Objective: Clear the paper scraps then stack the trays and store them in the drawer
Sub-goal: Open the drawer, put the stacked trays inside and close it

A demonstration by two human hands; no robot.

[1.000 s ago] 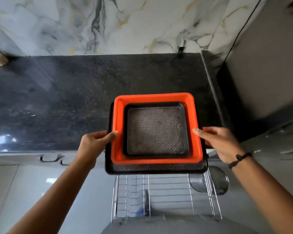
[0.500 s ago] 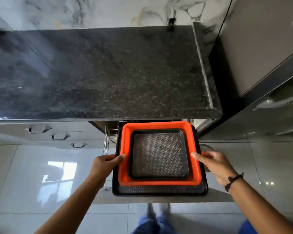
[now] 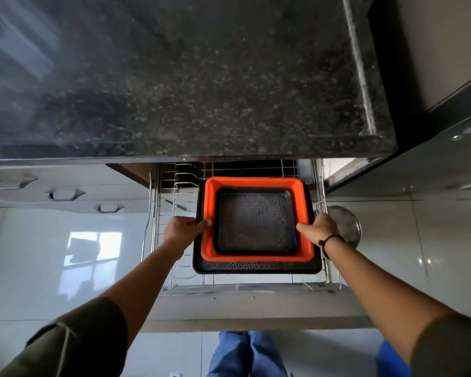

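Three nested trays form one stack: a small black patterned tray [image 3: 256, 221] inside an orange tray [image 3: 256, 182], which sits on a larger black tray [image 3: 256, 266]. My left hand [image 3: 181, 227] grips the stack's left edge with the thumb on the orange rim. On the right edge my right hand [image 3: 320, 228], with a black wrist cord, holds the same stack. The stack is low inside the open wire-basket drawer [image 3: 155, 213] under the counter, level with its wire walls. I cannot tell if it rests on the drawer's wire floor. No paper scraps are visible.
The black granite counter [image 3: 188, 77] overhangs the drawer's back. The drawer's front panel [image 3: 256, 308] is pulled out toward me. Closed drawers with handles [image 3: 65, 194] are to the left. A round metal lid [image 3: 346, 227] hangs on the drawer's right side. White tiled floor lies below.
Both hands have carried the tray stack off the counter and down into the open drawer. My view has tipped further downward.
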